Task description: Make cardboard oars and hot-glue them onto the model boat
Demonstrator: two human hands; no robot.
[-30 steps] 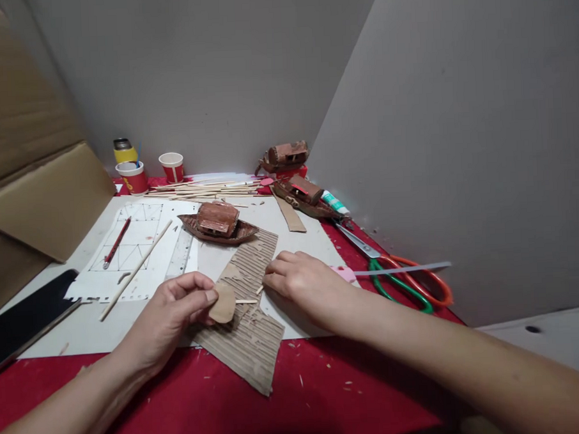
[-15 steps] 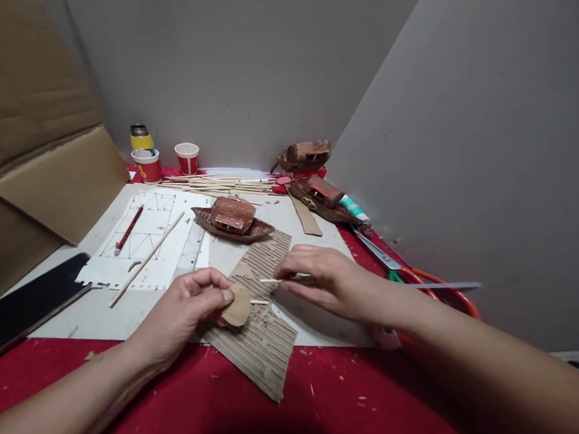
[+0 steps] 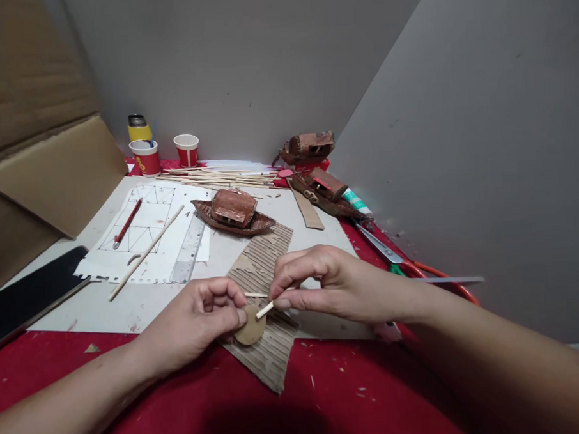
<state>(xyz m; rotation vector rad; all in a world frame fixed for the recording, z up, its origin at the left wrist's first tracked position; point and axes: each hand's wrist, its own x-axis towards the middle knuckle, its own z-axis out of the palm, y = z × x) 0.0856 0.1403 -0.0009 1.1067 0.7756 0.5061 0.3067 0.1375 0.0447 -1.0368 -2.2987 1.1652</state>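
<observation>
Between thumb and fingers, my left hand [image 3: 205,316] pinches a small round cardboard disc [image 3: 250,327]. My right hand [image 3: 316,283] grips a short wooden stick [image 3: 265,310], whose near end lies over the disc's upper right edge; whether the two touch I cannot tell. Another short stick piece [image 3: 255,294] shows just behind the disc. Beneath both hands is a strip of corrugated cardboard [image 3: 264,359], its ridges bare and partly torn. A brown model boat [image 3: 232,212] with a curved cabin roof stands just beyond the strip.
A drawing sheet [image 3: 152,264] carries a red pen [image 3: 127,224], a long stick [image 3: 147,252] and a ruler [image 3: 190,247]. Several sticks [image 3: 215,177], paper cups [image 3: 187,151] and two more model boats [image 3: 308,149] stand behind. Scissors [image 3: 381,245] lie right; a dark phone-like slab [image 3: 34,295] lies left.
My right hand has brought its stick down and left onto the disc, turning it to point toward me. My left hand has shifted the disc slightly right and lower.
</observation>
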